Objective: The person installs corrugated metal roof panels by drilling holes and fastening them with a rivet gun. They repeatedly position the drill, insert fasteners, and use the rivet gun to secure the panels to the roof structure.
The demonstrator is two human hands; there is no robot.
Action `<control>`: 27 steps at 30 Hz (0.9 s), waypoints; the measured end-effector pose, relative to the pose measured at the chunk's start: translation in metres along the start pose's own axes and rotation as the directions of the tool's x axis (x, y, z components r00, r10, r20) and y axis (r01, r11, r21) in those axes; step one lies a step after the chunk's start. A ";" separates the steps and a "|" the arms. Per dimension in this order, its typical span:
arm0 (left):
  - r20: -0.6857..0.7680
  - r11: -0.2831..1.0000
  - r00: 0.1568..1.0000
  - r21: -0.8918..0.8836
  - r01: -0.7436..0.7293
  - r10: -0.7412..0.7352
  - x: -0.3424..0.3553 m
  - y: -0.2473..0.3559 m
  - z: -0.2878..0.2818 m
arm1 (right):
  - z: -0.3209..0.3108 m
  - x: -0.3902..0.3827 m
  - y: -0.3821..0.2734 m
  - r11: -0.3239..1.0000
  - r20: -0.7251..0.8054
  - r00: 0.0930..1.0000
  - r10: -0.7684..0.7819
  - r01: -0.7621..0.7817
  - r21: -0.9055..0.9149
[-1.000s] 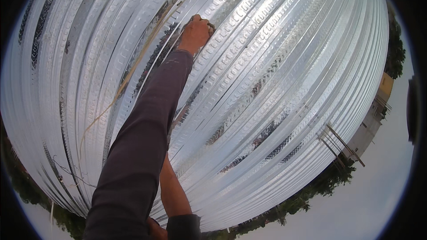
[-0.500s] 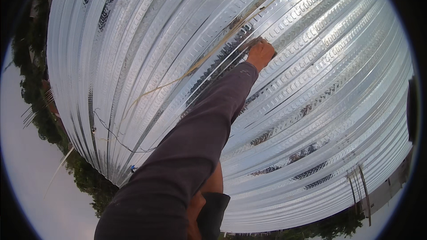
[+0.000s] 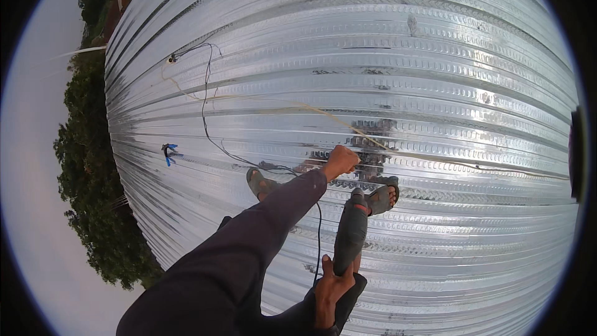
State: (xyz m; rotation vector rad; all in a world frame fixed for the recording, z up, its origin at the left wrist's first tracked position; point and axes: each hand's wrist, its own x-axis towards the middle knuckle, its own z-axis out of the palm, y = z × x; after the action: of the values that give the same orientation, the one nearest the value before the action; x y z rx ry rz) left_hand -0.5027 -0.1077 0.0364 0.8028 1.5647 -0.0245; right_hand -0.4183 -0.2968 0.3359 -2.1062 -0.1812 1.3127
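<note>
My left hand (image 3: 341, 162) is closed in a fist just above the ribbed metal sheeting (image 3: 435, 93). What it holds, if anything, is hidden. Lower down, my right hand (image 3: 333, 286) grips a dark corded power drill (image 3: 351, 233) with a red band near its front end. The drill's front points away from me, close to my sandalled right foot (image 3: 380, 199). A black cord (image 3: 214, 140) winds across the sheeting and past my left forearm toward the drill.
My other sandalled foot (image 3: 260, 182) stands left of my fist. A blue-handled tool like pliers (image 3: 168, 154) lies farther left. A yellowish cord (image 3: 317, 111) crosses the metal to a small connector (image 3: 172, 59). Trees (image 3: 93, 199) stand beyond the left edge.
My view has turned and shifted. My left hand is now nearer my feet, still closed. The drill in my right hand, my feet and more of the black cord have come into view.
</note>
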 end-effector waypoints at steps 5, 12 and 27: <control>0.006 0.782 0.955 -0.572 0.247 -0.297 -0.062 -0.079 -0.143 | 0.066 -0.048 -0.019 0.851 0.347 0.891 -0.292 0.408 -0.331; -0.473 0.788 0.850 -0.420 -0.450 0.233 -0.129 -0.217 -0.290 | 0.192 -0.118 -0.042 0.547 0.775 0.537 -0.333 0.780 -0.305; -0.107 -0.347 0.968 -0.920 -0.183 -0.229 -0.270 -0.389 -0.543 | 0.455 -0.261 -0.102 -0.096 0.935 -0.207 0.287 0.965 0.243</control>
State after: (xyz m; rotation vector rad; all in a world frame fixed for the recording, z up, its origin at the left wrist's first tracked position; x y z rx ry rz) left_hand -1.1820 -0.2756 0.2068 -0.8015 1.1284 1.3860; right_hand -0.9097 -0.1267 0.4589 -0.3718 -2.9989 1.4639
